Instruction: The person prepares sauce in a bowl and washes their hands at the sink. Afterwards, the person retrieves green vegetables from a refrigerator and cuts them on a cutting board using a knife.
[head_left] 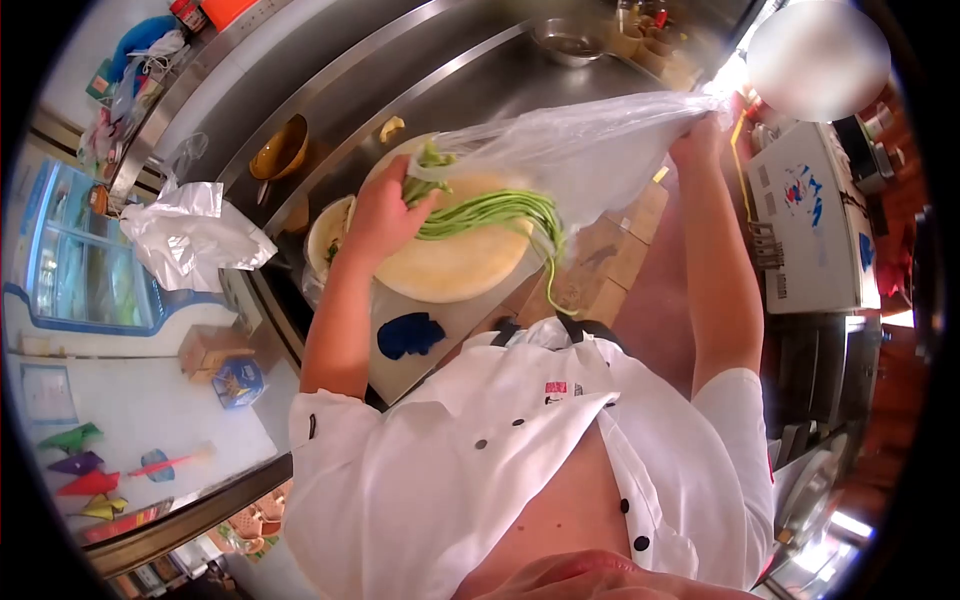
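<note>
Long, thin green beans (490, 211) lie in a bundle across a round, pale cutting board (450, 270). Their far ends curl over the board's right edge and one hangs down. My left hand (385, 212) is closed around the bundle's left end, where short green tips (430, 160) stick out. Off to the right, my right hand (697, 140) grips the gathered end of a clear plastic bag (600, 150) and holds it up. The bag stretches taut from there back to the board and the beans, close to my left hand.
A dark blue cloth (410, 335) lies on the counter below the board. Behind it are a brown bowl (280, 150) and a metal pan (568, 42). White plastic bags (195, 235) hang at the left. Flattened cardboard (610, 265) lies on the floor; a white box (805, 220) stands right.
</note>
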